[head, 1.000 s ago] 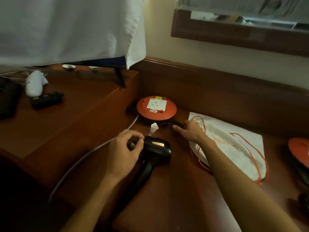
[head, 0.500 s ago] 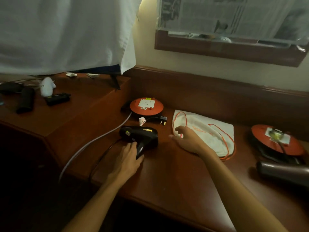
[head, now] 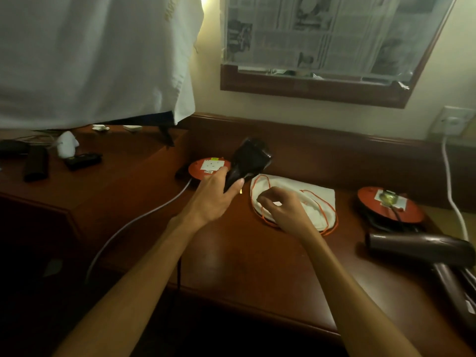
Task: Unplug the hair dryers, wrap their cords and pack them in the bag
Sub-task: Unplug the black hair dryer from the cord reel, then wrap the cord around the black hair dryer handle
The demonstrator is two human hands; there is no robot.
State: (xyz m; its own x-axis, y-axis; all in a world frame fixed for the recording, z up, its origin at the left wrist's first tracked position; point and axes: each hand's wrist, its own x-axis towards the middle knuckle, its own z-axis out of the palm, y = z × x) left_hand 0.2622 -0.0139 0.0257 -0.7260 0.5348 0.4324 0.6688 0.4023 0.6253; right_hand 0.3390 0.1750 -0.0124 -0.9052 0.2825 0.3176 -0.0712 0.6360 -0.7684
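Note:
My left hand grips the handle of a black hair dryer and holds it raised above the desk, just in front of an orange cable reel. Its dark cord hangs down over the desk's front edge. My right hand hovers over a flat white drawstring bag with orange strings, fingers curled; I cannot see whether they pinch anything. A brown hair dryer lies at the right. Behind it sits a second orange reel with a plug in its socket.
A grey cable runs from the first reel off the desk's left front. A white cable drops from a wall socket. Remotes and small items lie on the raised left shelf under a white cloth. A newspaper-covered mirror hangs above.
My left hand has taken the black hair dryer by its handle and lifted it off the desk toward the reel. My right hand has curled its fingers over the bag.

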